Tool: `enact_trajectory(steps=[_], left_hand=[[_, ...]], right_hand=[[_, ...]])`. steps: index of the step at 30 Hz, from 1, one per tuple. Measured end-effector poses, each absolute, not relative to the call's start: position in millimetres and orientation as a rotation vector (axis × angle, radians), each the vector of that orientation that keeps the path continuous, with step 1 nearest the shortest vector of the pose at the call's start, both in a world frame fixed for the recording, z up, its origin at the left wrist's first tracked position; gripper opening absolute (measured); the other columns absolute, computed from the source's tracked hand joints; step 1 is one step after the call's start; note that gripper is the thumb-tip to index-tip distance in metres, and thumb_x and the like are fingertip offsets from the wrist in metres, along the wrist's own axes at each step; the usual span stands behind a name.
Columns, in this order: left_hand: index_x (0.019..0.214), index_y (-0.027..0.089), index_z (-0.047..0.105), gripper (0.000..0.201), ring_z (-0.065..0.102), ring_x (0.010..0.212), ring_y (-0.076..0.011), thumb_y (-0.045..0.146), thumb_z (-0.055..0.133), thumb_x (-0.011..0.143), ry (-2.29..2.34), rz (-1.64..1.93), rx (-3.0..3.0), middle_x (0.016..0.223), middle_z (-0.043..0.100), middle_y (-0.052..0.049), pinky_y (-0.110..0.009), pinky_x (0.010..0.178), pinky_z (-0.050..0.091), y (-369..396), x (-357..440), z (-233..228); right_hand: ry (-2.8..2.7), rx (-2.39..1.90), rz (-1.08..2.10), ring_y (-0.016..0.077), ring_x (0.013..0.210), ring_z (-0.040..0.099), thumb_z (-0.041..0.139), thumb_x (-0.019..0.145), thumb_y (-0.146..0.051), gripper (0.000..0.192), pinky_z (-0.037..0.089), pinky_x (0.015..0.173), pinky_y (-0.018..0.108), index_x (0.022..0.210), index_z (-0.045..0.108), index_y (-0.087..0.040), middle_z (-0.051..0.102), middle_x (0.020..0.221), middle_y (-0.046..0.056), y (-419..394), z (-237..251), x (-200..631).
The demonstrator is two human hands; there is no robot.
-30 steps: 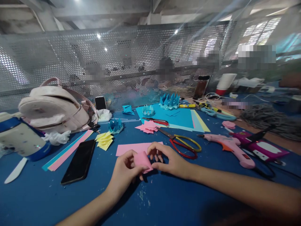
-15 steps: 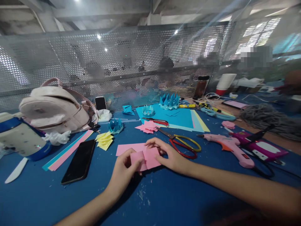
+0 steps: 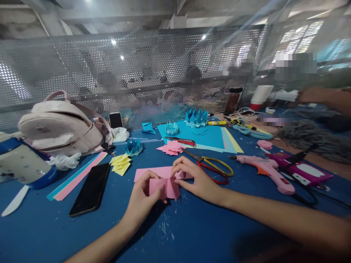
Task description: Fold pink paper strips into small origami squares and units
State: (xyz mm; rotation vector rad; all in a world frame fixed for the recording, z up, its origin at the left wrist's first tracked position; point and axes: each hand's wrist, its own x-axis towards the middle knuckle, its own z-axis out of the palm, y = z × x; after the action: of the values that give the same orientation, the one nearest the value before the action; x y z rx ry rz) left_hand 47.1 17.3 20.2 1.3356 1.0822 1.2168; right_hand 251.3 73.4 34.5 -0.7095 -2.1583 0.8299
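Note:
Between my two hands is a small creased piece of pink paper [image 3: 171,189], standing up in folds. My left hand [image 3: 145,195] pinches its left side with the thumb in front. The fingers of my right hand [image 3: 194,180] are closed on its right upper part. Behind it a pink paper strip [image 3: 141,174] lies flat on the blue table [image 3: 170,237]. Scissors [image 3: 201,159] with one red and one yellow handle rest just beyond my right hand. A stack of pink folded pieces [image 3: 171,147] is near their tip.
On the left are a phone [image 3: 90,190], yellow folded pieces [image 3: 120,164], paper strips [image 3: 78,175], a jug [image 3: 26,160] and a backpack [image 3: 59,126]. To the right lie a pink glue gun [image 3: 265,170] and grey yarn [image 3: 309,140]. Blue paper crowns [image 3: 196,118] stand behind. Another person's arm [image 3: 323,96] reaches in at right.
The pink paper was spread flatter and is now folded more upright at its right side, with my right fingers drawn inward. Another person's arm has come in at the far right.

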Motion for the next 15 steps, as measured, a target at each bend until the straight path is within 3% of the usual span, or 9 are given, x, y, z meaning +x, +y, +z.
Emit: enact_trajectory(steps=[3,6,11,15], left_hand=[[0.097,0.021,0.047,0.032,0.06,0.052,-0.0127,0.029,0.07,0.076,1.055,1.223,1.3,0.081,0.057,0.004,-0.027,0.051,0.054,17.9,48.1,19.2],[0.113,0.021,0.045,0.044,0.059,0.055,-0.0137,0.02,0.069,0.075,1.063,1.198,1.389,0.073,0.056,0.006,-0.025,0.054,0.05,17.5,50.6,21.5],[0.115,0.021,0.053,0.046,0.053,0.069,-0.0139,0.012,0.069,0.073,1.205,1.233,1.614,0.076,0.054,0.005,-0.022,0.065,0.042,15.2,56.9,24.6],[0.119,0.023,0.052,0.047,0.056,0.077,-0.0153,0.012,0.067,0.075,1.133,1.237,1.618,0.083,0.058,0.003,-0.024,0.073,0.045,15.5,58.6,22.6]], right_hand=[[-2.223,-0.656,0.838,0.0164,0.093,0.055,0.053,0.095,-0.022,0.012,0.045,0.078,0.027,0.099,0.064,-0.022,0.055,0.105,0.005,70.8,36.3,251.6],[-2.276,-0.559,0.938,0.0171,0.092,0.055,0.049,0.098,-0.031,0.018,0.045,0.08,0.029,0.105,0.061,-0.02,0.057,0.106,0.006,67.0,36.5,250.8],[-2.315,-0.584,0.957,0.0193,0.094,0.054,0.071,0.082,-0.043,0.042,0.045,0.08,0.029,0.113,0.054,-0.02,0.056,0.112,0.007,57.5,38.1,246.7],[-2.273,-0.589,0.974,0.0187,0.097,0.054,0.065,0.087,-0.035,0.032,0.045,0.084,0.029,0.111,0.053,-0.02,0.057,0.111,0.006,57.7,39.1,245.7]])
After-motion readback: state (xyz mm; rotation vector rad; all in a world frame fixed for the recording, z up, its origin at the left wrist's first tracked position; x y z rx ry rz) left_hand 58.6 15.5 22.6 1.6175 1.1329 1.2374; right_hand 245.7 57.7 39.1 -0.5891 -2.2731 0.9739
